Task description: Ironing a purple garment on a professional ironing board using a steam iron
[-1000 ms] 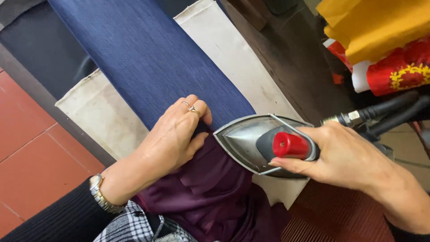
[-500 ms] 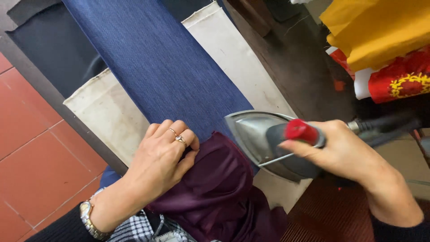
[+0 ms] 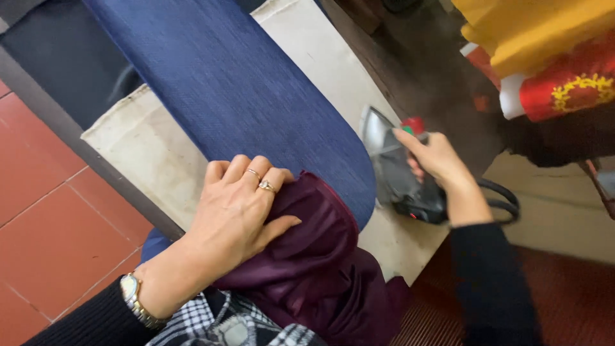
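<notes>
Her left hand (image 3: 234,211) lies flat, fingers spread, on the purple cloth (image 3: 307,256) over the blue board (image 3: 243,96), while her right hand (image 3: 435,157) grips the iron (image 3: 400,173), stood on the desk (image 3: 391,247)

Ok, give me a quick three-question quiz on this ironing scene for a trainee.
1. True or false: the iron is pressing the purple garment.
2. Which hand grips the iron's handle?
A. left hand
B. right hand
C. neither
3. Fill in: the left hand rests flat on the ___ cloth at the end of the blue padded board.

Key
1. False: it stands off the board, on the beige table cover beside it.
2. B
3. Purple
</notes>
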